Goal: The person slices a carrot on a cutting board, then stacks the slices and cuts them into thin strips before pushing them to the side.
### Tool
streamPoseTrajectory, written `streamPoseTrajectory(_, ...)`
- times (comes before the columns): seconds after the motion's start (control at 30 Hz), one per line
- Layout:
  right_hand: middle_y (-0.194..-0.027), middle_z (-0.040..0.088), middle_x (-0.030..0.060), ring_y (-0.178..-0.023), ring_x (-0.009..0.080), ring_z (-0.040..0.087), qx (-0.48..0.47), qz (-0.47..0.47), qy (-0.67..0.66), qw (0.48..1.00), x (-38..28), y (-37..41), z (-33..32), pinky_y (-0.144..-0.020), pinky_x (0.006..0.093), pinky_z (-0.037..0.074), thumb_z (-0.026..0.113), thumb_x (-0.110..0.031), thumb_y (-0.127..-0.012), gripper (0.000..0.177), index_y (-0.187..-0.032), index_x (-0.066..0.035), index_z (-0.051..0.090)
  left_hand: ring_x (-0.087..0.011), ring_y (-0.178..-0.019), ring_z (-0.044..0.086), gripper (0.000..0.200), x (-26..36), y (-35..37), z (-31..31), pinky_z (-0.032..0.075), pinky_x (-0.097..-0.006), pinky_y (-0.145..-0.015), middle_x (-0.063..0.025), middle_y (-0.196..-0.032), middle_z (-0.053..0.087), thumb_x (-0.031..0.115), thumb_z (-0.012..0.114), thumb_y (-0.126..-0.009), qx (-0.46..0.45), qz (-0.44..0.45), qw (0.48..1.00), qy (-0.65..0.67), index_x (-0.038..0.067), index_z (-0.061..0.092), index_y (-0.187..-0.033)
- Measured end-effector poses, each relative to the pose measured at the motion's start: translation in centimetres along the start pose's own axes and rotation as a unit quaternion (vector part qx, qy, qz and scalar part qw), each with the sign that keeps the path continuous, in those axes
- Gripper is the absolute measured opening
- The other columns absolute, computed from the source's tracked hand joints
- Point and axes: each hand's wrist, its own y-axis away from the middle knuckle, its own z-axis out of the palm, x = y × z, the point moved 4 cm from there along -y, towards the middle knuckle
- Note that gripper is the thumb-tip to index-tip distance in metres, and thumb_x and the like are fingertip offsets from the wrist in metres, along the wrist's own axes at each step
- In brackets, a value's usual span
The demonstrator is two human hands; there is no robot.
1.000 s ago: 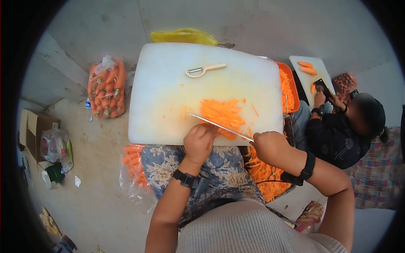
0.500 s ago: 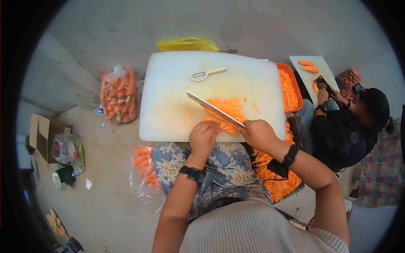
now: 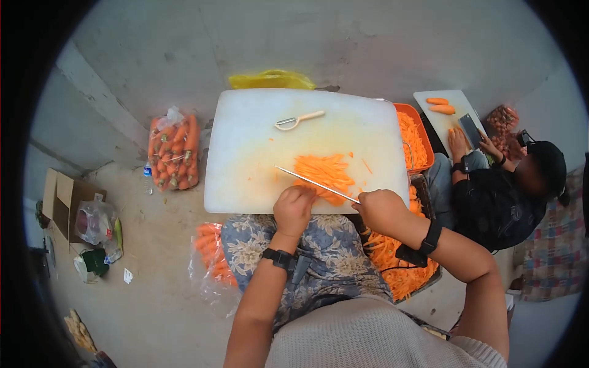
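Note:
A white cutting board (image 3: 245, 135) lies in front of me with a pile of carrot strips (image 3: 324, 169) on it. My right hand (image 3: 381, 208) is closed around the handle of a kitchen knife (image 3: 311, 180), whose blade slants up and left across the carrot with its thin edge line showing. My left hand (image 3: 294, 210), fingers curled, presses on carrot slices at the board's near edge, just left of the blade. The slices are mostly hidden by the fingers and knife. Farther up the board rests a peeler (image 3: 299, 120) with a pale handle.
At right, an orange-red basket (image 3: 423, 129) and a lower crate (image 3: 405, 279) hold shredded carrot. Beyond them a co-worker (image 3: 506, 196) cuts carrots on another board (image 3: 457, 101). A bag of carrots (image 3: 175, 153), another bag (image 3: 213, 251) and a cardboard box (image 3: 61, 199) are at left.
The knife blade has turned from showing its broad side to nearly edge-on, and its tip is lower. My hands stay near the same carrot. The co-worker's knife and hands have shifted.

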Motion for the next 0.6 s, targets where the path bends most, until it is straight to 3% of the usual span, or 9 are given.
streamPoseTrajectory(0.3,-0.073,0.065,0.0191,-0.069,0.0361,0.065,-0.132,0.021,0.013,0.991,0.2,-1.7,-0.1,-0.064,0.0448,0.052,0.061,-0.018,-0.086,0.018,-0.083,-0.001,0.066,-0.0253,-0.078,0.063,0.010,0.2,-0.5,-0.3,0.051,-0.0352,-0.068,-0.0046,-0.081,0.066,0.010,0.076,-0.071,-0.024,-0.036,0.999,0.003,0.008,0.071,-0.079)
streamPoseTrajectory(0.4,-0.074,0.066,0.0195,-0.070,0.0361,0.066,-0.140,0.035,-0.002,0.989,0.1,-2.3,1.3,-0.064,0.0443,0.052,0.062,-0.015,-0.084,0.016,-0.084,0.000,0.067,-0.0252,-0.077,0.063,0.009,0.0,-0.7,-0.4,0.051,-0.0351,-0.068,-0.0048,-0.080,0.066,0.010,0.076,-0.072,-0.023,-0.050,0.998,0.003,0.008,0.071,-0.079)
streamPoseTrajectory(0.6,-0.077,0.066,0.0202,-0.071,0.0361,0.066,-0.052,0.032,-0.019,0.998,0.2,-3.4,3.5,-0.062,0.0437,0.053,0.062,-0.015,-0.082,0.016,-0.082,0.000,0.068,-0.0252,-0.080,0.062,0.010,0.1,-0.3,-0.2,0.052,-0.0344,-0.070,-0.0042,-0.082,0.065,0.012,0.074,-0.072,-0.017,-0.023,0.999,-0.014,0.008,0.070,-0.081)
